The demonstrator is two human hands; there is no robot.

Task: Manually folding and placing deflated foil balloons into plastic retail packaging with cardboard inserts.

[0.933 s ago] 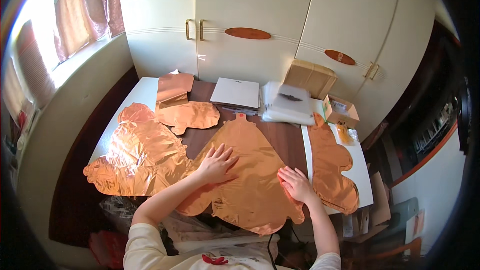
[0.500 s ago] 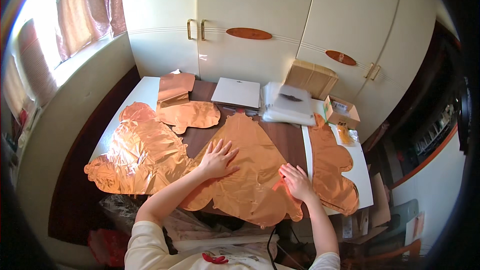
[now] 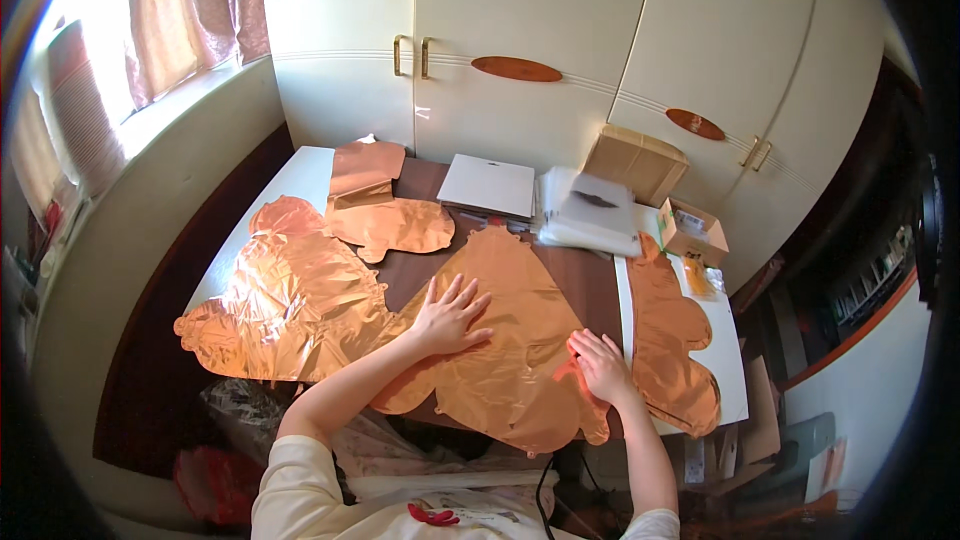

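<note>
- Foil sheet (image 3: 515, 335), near middle: copper-orange, shiny.
- Tabletop (image 3: 590, 285): dark-brown wood grain; white at left and right.
- Cupboard (image 3: 530, 0), far: cream; reddish-brown ovals (image 3: 516, 69).
- Curtain (image 3: 185, 30), far left: pink, beige.

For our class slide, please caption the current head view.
Left hand and right hand on a shiny coppery sheet across a table.

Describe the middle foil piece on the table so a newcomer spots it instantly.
Find the table in front of the cream cupboards. At its middle lies a large copper-coloured foil piece, narrowing toward the cupboards. The spread left hand rests on it, unlike the crinkled foil to its left or the scallop-edged foil to its right.
</note>
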